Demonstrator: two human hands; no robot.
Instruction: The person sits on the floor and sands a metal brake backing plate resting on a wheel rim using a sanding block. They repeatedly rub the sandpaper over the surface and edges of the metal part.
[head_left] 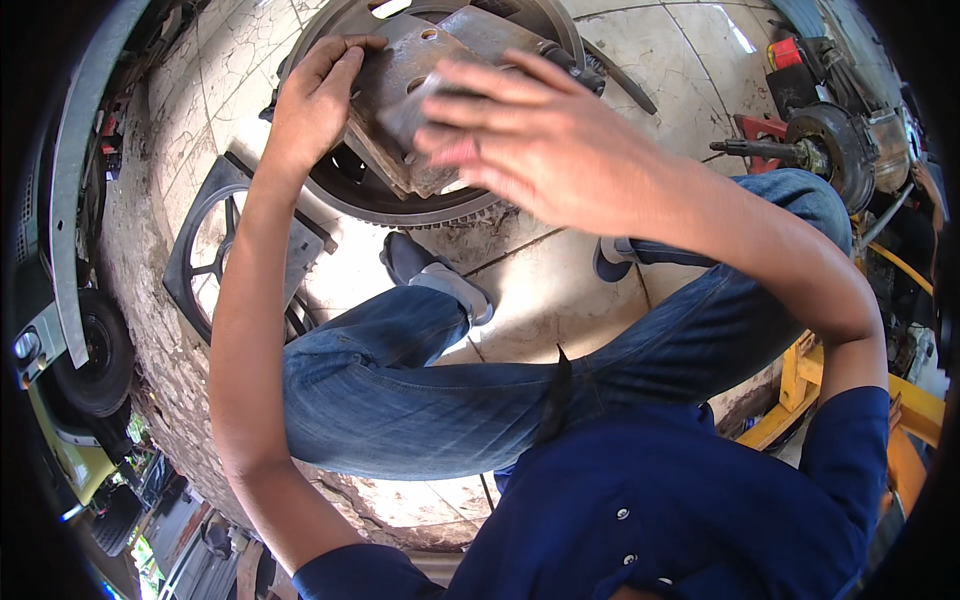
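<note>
A thick, rust-brown metal plate [400,62] with drilled holes lies on a large round toothed flywheel [395,208] on the floor in front of me. Its left edge is gripped by my left hand [315,95], thumb and fingers bent against it. My right hand [535,130] passes over the plate's top with fingers stretched out and spread, smeared by motion. A grey blurred patch shows below those fingertips; I cannot tell if it is a separate piece or the plate's surface. The right side of the plate is partly hidden behind this hand.
A black fan shroud [205,270] lies on the tiles left of my leg. Beyond the flywheel's right side rests a dark bar [625,82]. At right stand a hub with a shaft [800,152] and yellow metal framework [790,385]. A tyre [95,355] is at far left.
</note>
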